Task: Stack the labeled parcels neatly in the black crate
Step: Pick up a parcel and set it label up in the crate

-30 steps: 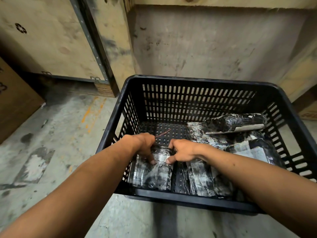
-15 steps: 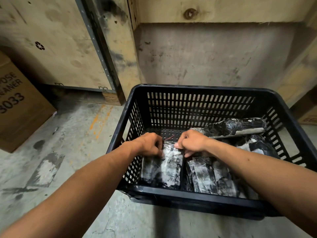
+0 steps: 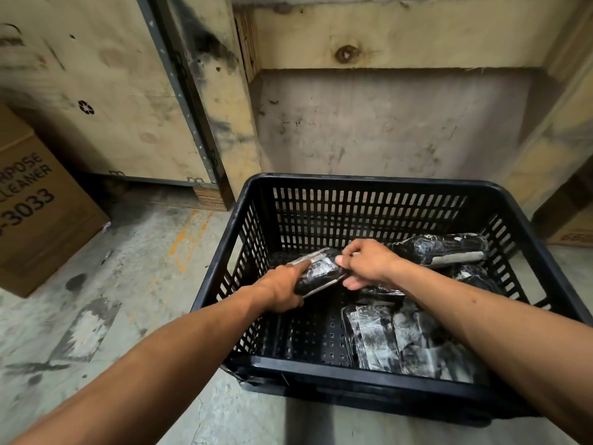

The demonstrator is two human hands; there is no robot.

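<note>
Plywood shipping cases (image 3: 96,91) stand behind on the stained concrete floor (image 3: 96,300), with a printed cardboard box (image 3: 35,203) at the left. The black slatted crate (image 3: 369,377) sits on the floor in front of the cases. Flat plastic-wrapped parcels (image 3: 401,342) lie in its right half, another wrapped parcel (image 3: 439,250) propped above them against the far right. Over the crate's left half, a lifted parcel (image 3: 317,271) is gripped by the left hand (image 3: 279,292) at its near end and pinched by the right hand (image 3: 369,263) at its other end.
</note>
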